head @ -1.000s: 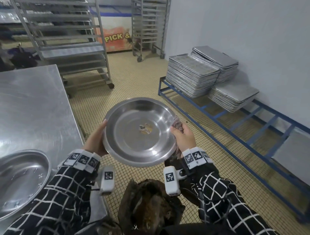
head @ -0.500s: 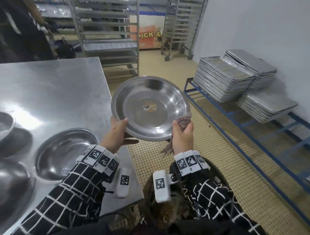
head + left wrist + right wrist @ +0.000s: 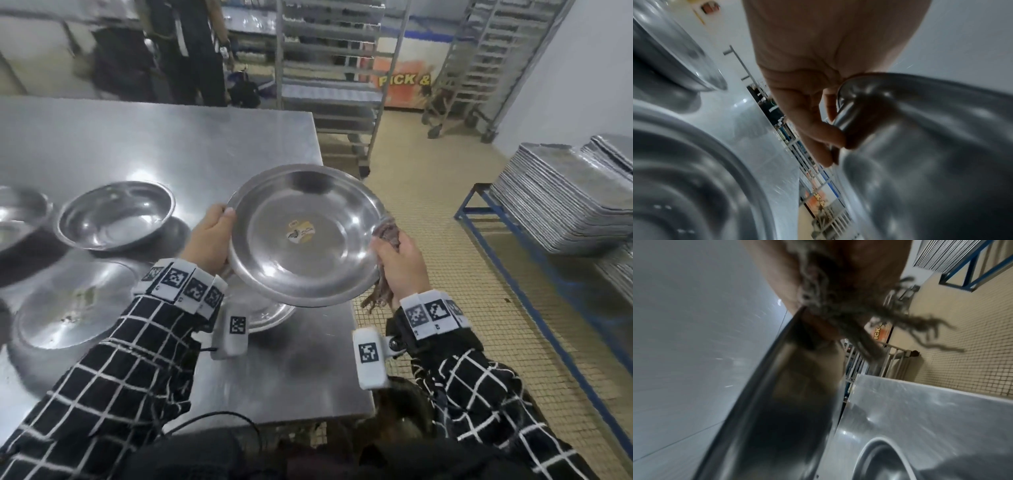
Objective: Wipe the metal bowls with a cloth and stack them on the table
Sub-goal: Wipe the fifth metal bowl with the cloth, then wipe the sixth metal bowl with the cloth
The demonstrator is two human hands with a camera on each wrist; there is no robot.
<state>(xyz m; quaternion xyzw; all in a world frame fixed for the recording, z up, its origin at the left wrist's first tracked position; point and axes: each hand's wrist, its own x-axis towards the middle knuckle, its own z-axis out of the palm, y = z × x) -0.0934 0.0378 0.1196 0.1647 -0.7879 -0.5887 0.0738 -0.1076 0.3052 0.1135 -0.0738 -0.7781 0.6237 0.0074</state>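
Both hands hold a wide shallow metal bowl (image 3: 305, 236) with a sticker in its middle, tilted toward me above the table's right edge. My left hand (image 3: 210, 243) grips its left rim, fingers curled under in the left wrist view (image 3: 818, 104). My right hand (image 3: 400, 263) pinches a frayed grey-brown cloth (image 3: 387, 233) against the right rim; the cloth's threads (image 3: 838, 296) hang over the bowl's edge (image 3: 787, 402). Another bowl (image 3: 270, 315) sits on the table directly below the held one.
On the steel table (image 3: 171, 147) stand an upright bowl (image 3: 114, 214), an upturned one (image 3: 68, 308) and a blurred one at far left (image 3: 17, 216). Stacked trays (image 3: 561, 202) lie on a blue frame (image 3: 479, 212) at right. Rolling racks (image 3: 335, 68) and a person (image 3: 191, 51) stand behind.
The held bowl has swung left from over the tiled floor to above the table's right edge. Both hands keep their grips, and more of the table's bowls show.
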